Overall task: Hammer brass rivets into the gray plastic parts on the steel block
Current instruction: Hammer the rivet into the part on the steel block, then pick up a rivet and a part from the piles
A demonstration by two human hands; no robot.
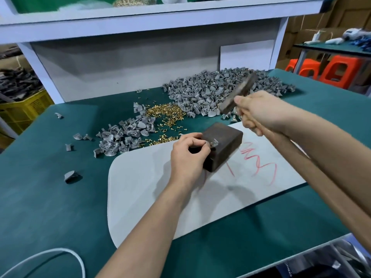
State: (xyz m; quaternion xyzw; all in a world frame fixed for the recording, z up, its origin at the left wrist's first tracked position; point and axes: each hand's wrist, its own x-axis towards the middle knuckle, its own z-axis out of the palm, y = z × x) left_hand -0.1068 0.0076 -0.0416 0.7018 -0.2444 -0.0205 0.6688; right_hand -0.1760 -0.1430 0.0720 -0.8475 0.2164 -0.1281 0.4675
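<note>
On the white board [150, 187], open at lower right, sits the steel block [224, 140] mid-frame. The right hand [259, 113], fingers wrapped on the raised hammer [239, 93], should strike straight down, since the left hand [188, 155] pinches the gray plastic part [213, 143] at the block's near edge, fingertips close.

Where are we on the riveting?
Done: possibly the small pile left of the block; too small to confirm. In hand: left hand pinches one part on the block, right hand holds the hammer raised. Left: the big pile behind and loose rivets.
</note>
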